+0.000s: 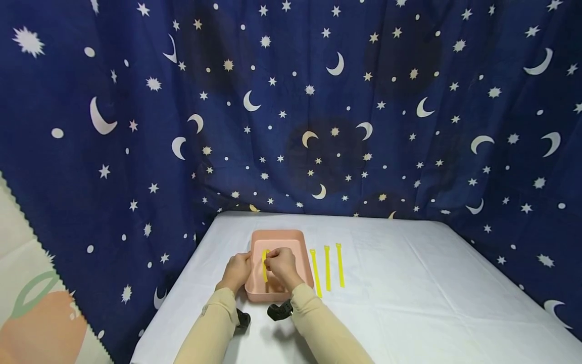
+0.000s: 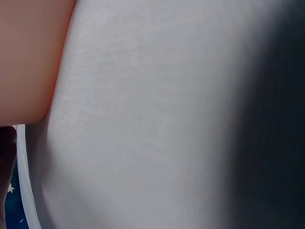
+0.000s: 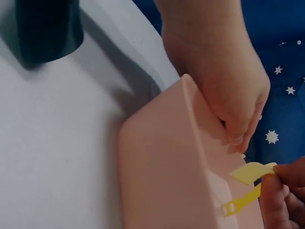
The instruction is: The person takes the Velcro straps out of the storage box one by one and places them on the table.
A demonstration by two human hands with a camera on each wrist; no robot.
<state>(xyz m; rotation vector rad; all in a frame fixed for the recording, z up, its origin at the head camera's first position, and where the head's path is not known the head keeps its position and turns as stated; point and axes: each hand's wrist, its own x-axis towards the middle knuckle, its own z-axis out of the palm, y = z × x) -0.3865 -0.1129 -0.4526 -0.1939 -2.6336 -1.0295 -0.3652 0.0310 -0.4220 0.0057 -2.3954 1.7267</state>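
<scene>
Right hand (image 1: 281, 263) pinching a yellow strap (image 1: 264, 265) over the pink tray (image 1: 278, 235), long axis running near to far. Left hand (image 1: 236, 270) curled on tray's left rim, steadying. Three more yellow straps (image 1: 327, 268) lying parallel on the tabletop (image 1: 409, 283), just right of tray.

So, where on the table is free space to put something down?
Bare cloth lies right of the three yellow strips, toward the table edge, and behind the pink tray. Crowded: the tray itself, where the left hand and right hand work.
</scene>
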